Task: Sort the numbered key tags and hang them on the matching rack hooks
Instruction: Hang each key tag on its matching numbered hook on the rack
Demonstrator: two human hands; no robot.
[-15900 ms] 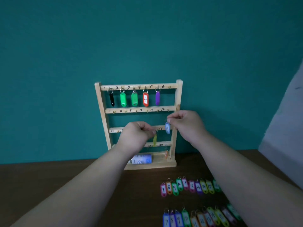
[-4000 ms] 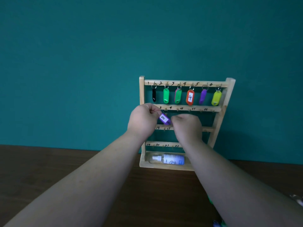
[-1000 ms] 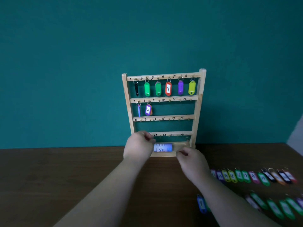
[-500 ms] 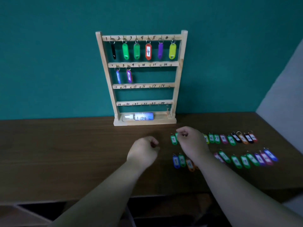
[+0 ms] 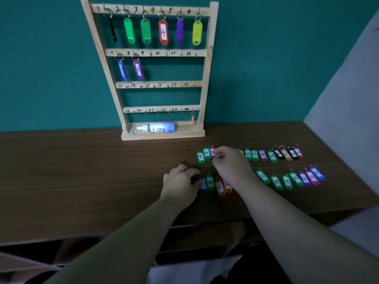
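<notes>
Tags [image 5: 163, 31] hang at rack [image 5: 207, 64] numbers one to eight, later ones mostly wait; left hand [image 5: 180, 181] grips a blue tag [image 5: 203, 184], right hand [image 5: 231, 165] pinches a pink tag [image 5: 212, 151].

Bare left hand [image 5: 180, 184] (right hand [image 5: 231, 167] too).

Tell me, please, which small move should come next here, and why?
Probably the right hand should shift slightly left and pinch the green tag 9. On the rack, hooks 1 to 8 already carry tags, while hook 9 is bare, and that tag lies free on the table beside its fingertips.
</notes>
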